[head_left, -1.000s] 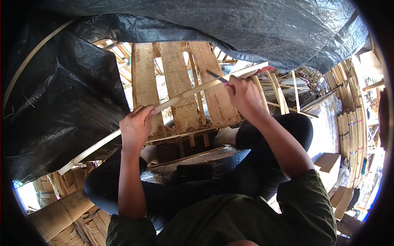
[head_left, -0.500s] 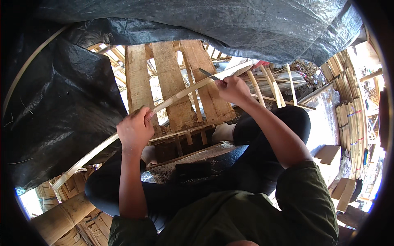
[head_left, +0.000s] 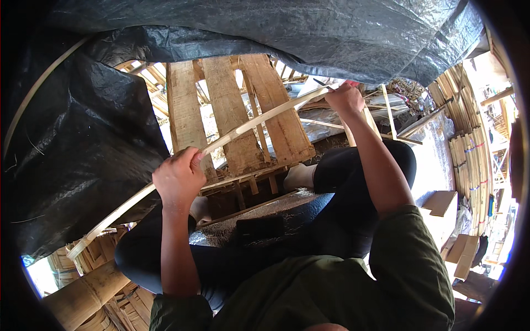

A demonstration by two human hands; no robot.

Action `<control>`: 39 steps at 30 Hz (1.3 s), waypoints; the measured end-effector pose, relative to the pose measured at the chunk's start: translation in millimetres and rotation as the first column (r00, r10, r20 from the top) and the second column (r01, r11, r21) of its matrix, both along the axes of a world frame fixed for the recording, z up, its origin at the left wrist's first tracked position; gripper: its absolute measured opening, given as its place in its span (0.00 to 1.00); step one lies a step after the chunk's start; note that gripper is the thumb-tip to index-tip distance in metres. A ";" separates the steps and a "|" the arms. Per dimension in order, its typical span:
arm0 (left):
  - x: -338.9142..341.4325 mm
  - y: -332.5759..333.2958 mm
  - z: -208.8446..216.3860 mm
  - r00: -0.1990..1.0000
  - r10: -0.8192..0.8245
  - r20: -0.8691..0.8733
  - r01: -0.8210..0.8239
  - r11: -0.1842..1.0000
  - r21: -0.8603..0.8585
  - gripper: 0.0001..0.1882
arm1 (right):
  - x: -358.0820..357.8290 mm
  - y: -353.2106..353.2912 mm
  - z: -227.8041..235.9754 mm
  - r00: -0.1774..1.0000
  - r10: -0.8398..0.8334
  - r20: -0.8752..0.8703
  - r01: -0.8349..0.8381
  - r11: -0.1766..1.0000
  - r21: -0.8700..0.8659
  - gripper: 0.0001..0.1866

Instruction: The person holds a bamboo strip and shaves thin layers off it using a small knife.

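Note:
A long pale bamboo strip (head_left: 265,116) slants across in front of me, from the lower left up to the far right. My left hand (head_left: 179,177) is closed around it left of its middle. Farther off, my right hand (head_left: 345,101) is closed on a knife whose thin dark blade (head_left: 322,84) sticks out leftward by the strip's far end. The fist hides the knife's handle. Whether the blade touches the strip is hard to tell. A lighter patch shows on the strip between my hands.
Wooden planks (head_left: 229,116) with gaps between them stand ahead of me. Black tarpaulin (head_left: 83,138) hangs at the left and overhead. Bundled bamboo slats (head_left: 472,165) stand at the right, near cardboard pieces (head_left: 440,203). A thick bamboo pole (head_left: 88,295) lies at the lower left.
My right hand has moved with the knife away from me and rightward along the strip, toward its far end. My left hand has shifted slightly left, still gripping the strip.

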State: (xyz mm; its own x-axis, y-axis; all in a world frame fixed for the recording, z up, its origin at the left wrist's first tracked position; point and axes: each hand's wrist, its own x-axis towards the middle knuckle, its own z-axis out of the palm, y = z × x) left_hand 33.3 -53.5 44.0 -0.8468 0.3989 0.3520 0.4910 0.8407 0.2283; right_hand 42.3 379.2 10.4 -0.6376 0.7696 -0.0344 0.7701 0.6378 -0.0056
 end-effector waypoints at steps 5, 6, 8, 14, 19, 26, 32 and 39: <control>-1.3 -16.9 4.8 0.998 0.023 -0.053 -0.022 1.000 0.014 0.07 | 8.2 54.4 -3.3 0.978 -0.209 0.018 0.208 0.978 0.018 0.30; -2.7 -25.8 9.9 0.993 0.087 -0.079 -0.088 0.996 0.000 0.07 | 14.3 68.4 5.5 0.954 -0.301 -0.006 0.300 0.952 -0.060 0.33; -3.1 -32.4 15.6 0.982 0.153 -0.113 -0.156 0.988 -0.012 0.08 | 24.3 92.1 1.3 0.940 -0.339 -0.041 0.335 0.940 -0.066 0.36; -9.4 -19.1 15.3 0.998 0.046 -0.032 -0.044 0.996 0.079 0.07 | -7.7 63.4 -11.9 0.931 -0.219 -0.293 0.079 0.902 -0.425 0.33; 0.4 -6.8 2.3 0.996 -0.031 0.084 0.021 0.993 0.117 0.08 | 3.7 -76.4 30.1 0.754 -0.540 -0.374 -0.376 0.111 -0.920 0.26; 0.2 15.5 -14.6 0.979 -0.187 0.082 0.154 0.940 0.303 0.06 | 2.1 -60.6 1.1 0.549 -0.639 -0.538 -0.513 0.251 -0.821 0.06; -7.8 -12.2 13.3 0.956 -0.066 0.285 0.045 0.996 0.077 0.15 | -12.9 12.5 -31.5 0.393 -0.766 -0.508 -0.305 0.412 -0.858 0.03; -30.5 -98.8 16.0 0.855 0.062 0.514 -0.081 0.997 0.016 0.14 | -15.9 57.8 -49.0 0.369 -0.767 -0.525 -0.279 0.447 -0.850 0.04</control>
